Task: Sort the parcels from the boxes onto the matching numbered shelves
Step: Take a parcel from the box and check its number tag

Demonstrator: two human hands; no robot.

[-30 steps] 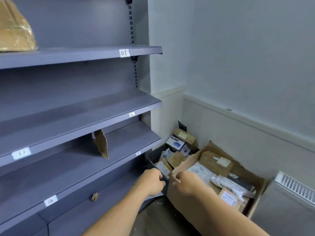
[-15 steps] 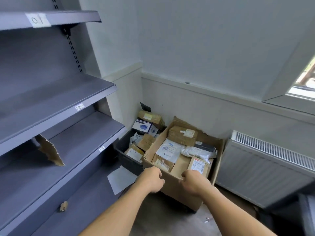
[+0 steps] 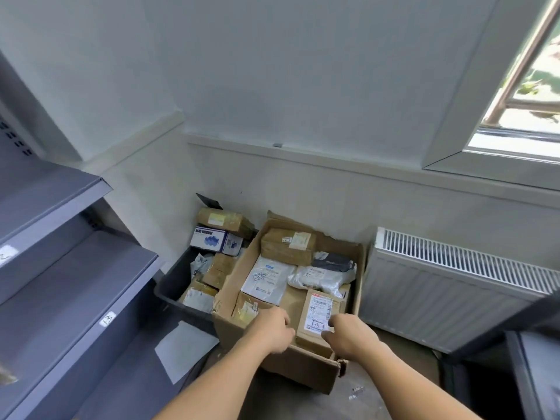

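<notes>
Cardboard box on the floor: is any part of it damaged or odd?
Yes. The cardboard box is torn and crumpled at its near right corner, and its far rim is ragged. Nothing lies spilled around it.

This is a parcel storeroom or sorting room. Grey metal shelves (image 3: 75, 268) run down the left side of the frame, their front edges carrying small handwritten number labels (image 3: 107, 319). On the bare floor (image 3: 288, 404) at lower centre stand an open cardboard box (image 3: 303, 371) and, just left of it, a dark plastic bin (image 3: 174, 286), both heaped with taped and bagged parcels (image 3: 286, 247) bearing shipping labels. Plain white walls (image 3: 303, 71), a panel radiator (image 3: 439, 298) at right and a window (image 3: 530, 101) in the upper right corner complete a bare, utilitarian back room.
</notes>
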